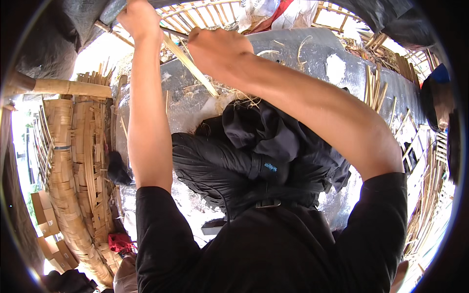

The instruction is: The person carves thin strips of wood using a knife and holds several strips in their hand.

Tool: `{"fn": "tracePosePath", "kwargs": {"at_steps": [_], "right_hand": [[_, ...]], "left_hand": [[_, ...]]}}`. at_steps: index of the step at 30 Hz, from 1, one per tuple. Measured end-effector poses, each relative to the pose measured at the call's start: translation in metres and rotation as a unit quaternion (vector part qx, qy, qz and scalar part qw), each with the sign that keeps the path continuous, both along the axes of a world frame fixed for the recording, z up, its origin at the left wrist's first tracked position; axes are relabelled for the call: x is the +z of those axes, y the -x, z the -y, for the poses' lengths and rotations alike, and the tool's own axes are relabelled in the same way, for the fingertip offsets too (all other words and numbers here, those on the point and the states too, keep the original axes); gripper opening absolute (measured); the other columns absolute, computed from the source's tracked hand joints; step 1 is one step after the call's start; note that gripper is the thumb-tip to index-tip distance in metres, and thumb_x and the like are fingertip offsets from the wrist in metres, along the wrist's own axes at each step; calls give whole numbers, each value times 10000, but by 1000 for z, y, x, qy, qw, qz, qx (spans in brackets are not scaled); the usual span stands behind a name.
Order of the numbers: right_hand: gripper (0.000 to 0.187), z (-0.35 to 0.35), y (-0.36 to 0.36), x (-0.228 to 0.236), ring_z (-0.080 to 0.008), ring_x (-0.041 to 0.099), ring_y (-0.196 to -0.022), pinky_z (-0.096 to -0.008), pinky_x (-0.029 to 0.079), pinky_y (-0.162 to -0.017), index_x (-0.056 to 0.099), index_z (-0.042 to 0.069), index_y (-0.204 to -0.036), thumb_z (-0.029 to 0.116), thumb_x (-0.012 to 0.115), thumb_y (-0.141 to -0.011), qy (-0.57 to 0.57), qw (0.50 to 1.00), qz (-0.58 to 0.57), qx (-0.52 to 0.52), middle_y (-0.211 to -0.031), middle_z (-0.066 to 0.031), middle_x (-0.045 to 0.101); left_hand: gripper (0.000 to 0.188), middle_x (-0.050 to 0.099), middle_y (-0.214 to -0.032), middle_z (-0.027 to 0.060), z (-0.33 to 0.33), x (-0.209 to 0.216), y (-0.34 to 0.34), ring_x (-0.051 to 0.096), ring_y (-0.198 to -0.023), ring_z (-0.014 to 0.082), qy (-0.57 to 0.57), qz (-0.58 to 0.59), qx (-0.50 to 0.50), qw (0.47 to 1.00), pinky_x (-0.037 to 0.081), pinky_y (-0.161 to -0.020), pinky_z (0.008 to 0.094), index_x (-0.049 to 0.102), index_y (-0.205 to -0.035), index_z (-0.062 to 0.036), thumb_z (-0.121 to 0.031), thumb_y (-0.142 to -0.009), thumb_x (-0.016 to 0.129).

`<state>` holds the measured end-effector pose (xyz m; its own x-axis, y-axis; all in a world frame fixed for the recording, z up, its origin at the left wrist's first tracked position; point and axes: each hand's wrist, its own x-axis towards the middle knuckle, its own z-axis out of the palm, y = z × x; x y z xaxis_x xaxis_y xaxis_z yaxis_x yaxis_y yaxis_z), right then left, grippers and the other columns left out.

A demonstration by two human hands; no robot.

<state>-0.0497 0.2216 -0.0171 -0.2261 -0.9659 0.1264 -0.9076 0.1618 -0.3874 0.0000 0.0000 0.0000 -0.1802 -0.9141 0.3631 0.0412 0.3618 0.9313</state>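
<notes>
Both arms stretch far forward to the top of the view. My left hand (140, 20) is closed, its fingers mostly hidden at the upper edge. My right hand (217, 48) makes a fist beside it, a little nearer to me. A thin dark bar (175, 32), perhaps a knife blade, spans the gap between the two fists. Next to it a pale split bamboo strip (190, 64) slants down from near my left hand, its lower end above my lap. Dark trousers (215, 161) cover my bent legs, with dark cloth (264, 127) bunched over them.
A grey plastic sheet (278, 41) with bamboo shavings lies beneath and ahead. Woven bamboo panels (61, 161) stand at left, below a bamboo pole (73, 88). Thin bamboo sticks (373, 88) cluster at right. Cardboard boxes (49, 229) and a red item (120, 242) are at lower left.
</notes>
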Motion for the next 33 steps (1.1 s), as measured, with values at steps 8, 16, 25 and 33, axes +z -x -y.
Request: {"fn": "tracePosePath", "kwargs": {"at_steps": [8, 16, 25, 33], "right_hand": [[246, 2, -3, 0, -401, 752, -872, -480, 616, -704, 608, -110, -1094, 15, 568, -886, 17, 997, -73, 24, -939, -283, 729], [215, 25, 9, -8, -373, 752, -898, -466, 619, -706, 662, -61, -1070, 49, 593, -899, 56, 980, -189, 28, -968, -234, 740], [238, 51, 26, -10, -327, 751, -945, -432, 613, -745, 687, -33, -1096, 109, 573, -944, 92, 967, -236, 28, -1039, -232, 743], [315, -11, -2, -54, -483, 704, -821, -535, 573, -770, 604, -102, -1067, 180, 512, -960, -63, 990, 119, 46, -849, -324, 683]], "left_hand": [[150, 457, -611, 34, -14, -2, -2, 418, -491, 140, 81, -31, 26, 996, 319, -463, 335, 597, -966, 24, -80, -940, 492], [419, 659, -761, 205, 42, -7, 2, 627, -686, 283, 125, 41, 170, 977, 476, -638, 458, 647, -802, 82, -262, -956, 464], [409, 702, -810, 266, 110, -32, 11, 686, -722, 360, 326, 281, 300, 851, 516, -663, 506, 687, -843, 78, -224, -956, 434], [388, 351, -536, -38, -2, -1, 10, 312, -428, 124, -64, -82, -107, 989, 270, -420, 318, 418, -635, -194, -335, -992, 476]]}}
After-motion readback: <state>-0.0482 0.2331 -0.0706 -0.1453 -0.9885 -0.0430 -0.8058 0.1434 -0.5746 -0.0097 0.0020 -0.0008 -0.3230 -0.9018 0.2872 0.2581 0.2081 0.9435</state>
